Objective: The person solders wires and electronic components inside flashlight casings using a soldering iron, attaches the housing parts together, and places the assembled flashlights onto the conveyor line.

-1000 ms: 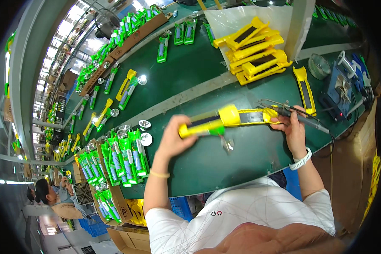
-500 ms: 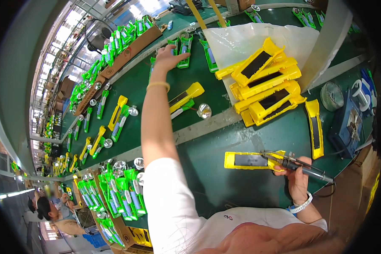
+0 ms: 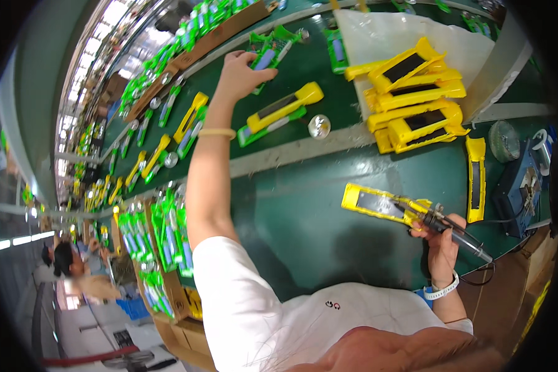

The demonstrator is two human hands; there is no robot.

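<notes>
My left hand [image 3: 245,75] reaches far across the bench, fingers and thumb closed about a green flashlight housing [image 3: 265,60] with a blue cell in it. A second green housing lies against it, tilted. Low on the right, my right hand [image 3: 443,245] grips a soldering iron [image 3: 459,239] with a dark handle and thin metal parts at its front. Those parts lie over the end of a yellow housing [image 3: 375,203] with a dark panel; my right fingertips are beside its edge. Nearer the middle rest a yellow housing [image 3: 285,106], a green one alongside and a round reflector [image 3: 319,126].
Yellow housings [image 3: 415,118] are piled on a white sheet [image 3: 378,28]. To the right stand another yellow housing [image 3: 475,180], a blue device [image 3: 519,189], a solder spool [image 3: 542,152] and a round glass-like container [image 3: 504,141]. Cartons of green housings [image 3: 167,229] line the left; a co-worker [image 3: 74,266] sits beyond.
My left hand has closed on a green housing, which has shifted and turned askew with its neighbour. The view has moved. My right hand keeps its hold on the soldering iron.
</notes>
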